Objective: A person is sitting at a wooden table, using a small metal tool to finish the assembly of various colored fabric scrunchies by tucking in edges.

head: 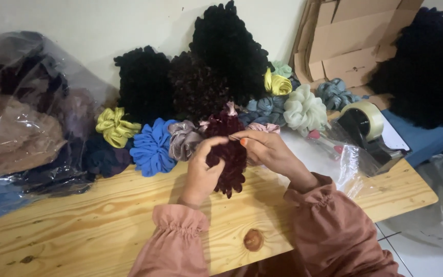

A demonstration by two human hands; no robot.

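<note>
A dark maroon ruffled scrunchie [230, 159] hangs above the pale wooden table [93, 225], held between both of my hands. My left hand [202, 172] grips its left side with the fingers curled around the fabric. My right hand [268, 150] pinches its upper edge from the right, thumb and fingers closed. Both of my sleeves are dusty pink with gathered cuffs. Just behind lie a grey satin scrunchie [183, 138] and a blue one [152, 147].
More scrunchies lie along the back: yellow-green [114, 126], yellow [278, 83], pale mint [304, 109], grey-blue [335, 94]. Dark fluffy piles [201, 77] lean on the wall. A tape dispenser [367, 125] and a clear plastic bag [334, 154] sit right; bagged fabric [21, 118] left; cardboard [349, 41] behind.
</note>
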